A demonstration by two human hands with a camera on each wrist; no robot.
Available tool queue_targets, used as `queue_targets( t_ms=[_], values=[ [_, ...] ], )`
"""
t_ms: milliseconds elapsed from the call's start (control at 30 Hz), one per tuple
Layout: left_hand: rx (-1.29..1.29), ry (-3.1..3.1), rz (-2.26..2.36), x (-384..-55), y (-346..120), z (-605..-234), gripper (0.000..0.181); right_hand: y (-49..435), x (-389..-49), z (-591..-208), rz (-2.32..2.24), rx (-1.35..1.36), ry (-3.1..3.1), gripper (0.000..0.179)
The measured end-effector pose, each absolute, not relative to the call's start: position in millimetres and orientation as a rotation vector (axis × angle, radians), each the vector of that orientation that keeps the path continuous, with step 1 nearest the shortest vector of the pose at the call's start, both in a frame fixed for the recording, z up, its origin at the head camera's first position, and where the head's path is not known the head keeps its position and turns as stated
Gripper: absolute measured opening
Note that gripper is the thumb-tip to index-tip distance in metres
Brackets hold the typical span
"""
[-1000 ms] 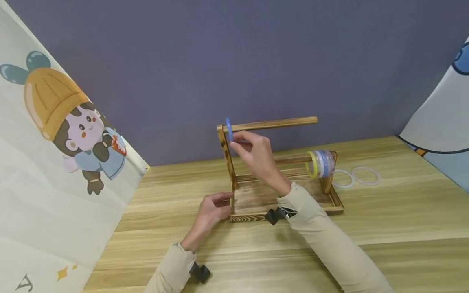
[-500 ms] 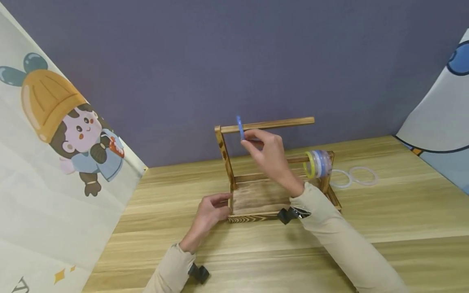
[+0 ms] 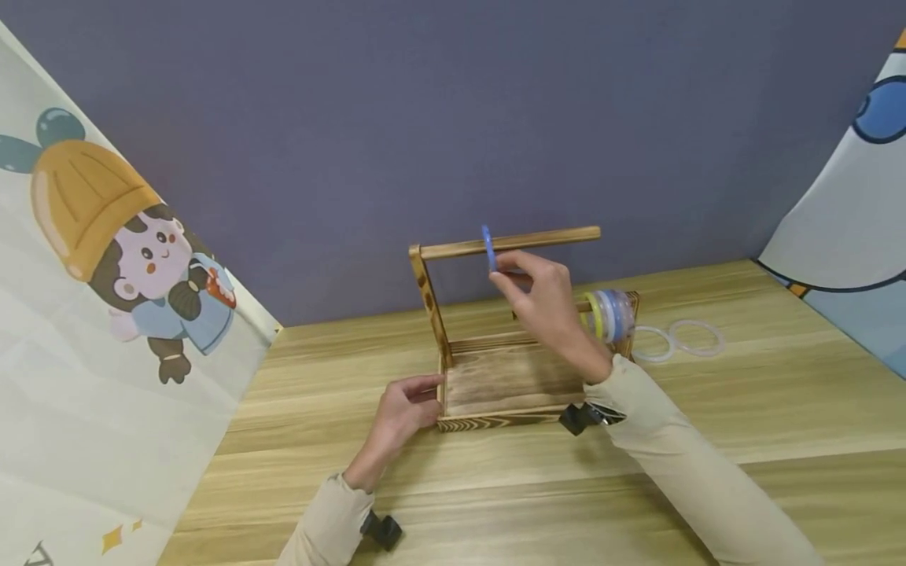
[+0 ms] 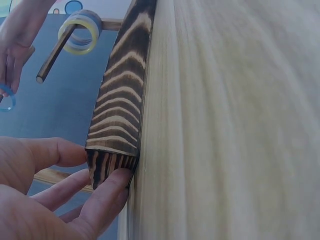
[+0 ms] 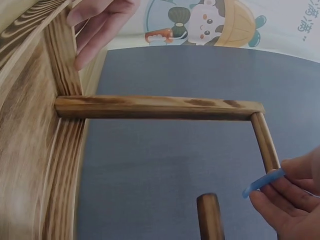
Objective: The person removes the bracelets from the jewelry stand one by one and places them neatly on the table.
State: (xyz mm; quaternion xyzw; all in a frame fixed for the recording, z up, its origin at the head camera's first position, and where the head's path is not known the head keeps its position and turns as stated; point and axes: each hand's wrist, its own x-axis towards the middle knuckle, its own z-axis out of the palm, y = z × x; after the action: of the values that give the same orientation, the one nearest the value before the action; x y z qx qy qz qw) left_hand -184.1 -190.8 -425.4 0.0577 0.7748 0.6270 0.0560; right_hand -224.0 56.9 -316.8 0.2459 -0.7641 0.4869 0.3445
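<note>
The right hand point(image 3: 545, 303) pinches a blue ring point(image 3: 489, 248), which sits around the upper bar point(image 3: 548, 237) of a wooden rack point(image 3: 488, 424) on the tabletop point(image 3: 318, 377). The left hand point(image 3: 399, 413), fingers loosely extended, touches the rack's left end.

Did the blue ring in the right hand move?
Yes, the blue ring has moved right along the top rod, away from the tall post and toward the rod's free end.

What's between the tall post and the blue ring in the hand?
Just a bare stretch of the top bar, from tall post to blue ring, in the head view.
</note>
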Motion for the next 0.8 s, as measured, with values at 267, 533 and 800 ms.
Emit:
queue_targets(
  t_ms=[267,533,800],
  values=[
    [0.156,2.365,1.89,-184.8,-191.0,-427.0,0.047,67.5,-220.5,-316.0,1.231,0.62,-1.94,0.015],
    [0.14,2.374,1.874,-183.5,-190.5,-424.0,0.046,84.4,-214.5,-311.5,1.192,0.573,-1.987,0.016],
    [0.154,2.362,1.884,-183.9,-191.7,-425.6,0.045,103.7,-214.4,-313.9,1.123,0.554,-2.008,0.017]
  ],
)
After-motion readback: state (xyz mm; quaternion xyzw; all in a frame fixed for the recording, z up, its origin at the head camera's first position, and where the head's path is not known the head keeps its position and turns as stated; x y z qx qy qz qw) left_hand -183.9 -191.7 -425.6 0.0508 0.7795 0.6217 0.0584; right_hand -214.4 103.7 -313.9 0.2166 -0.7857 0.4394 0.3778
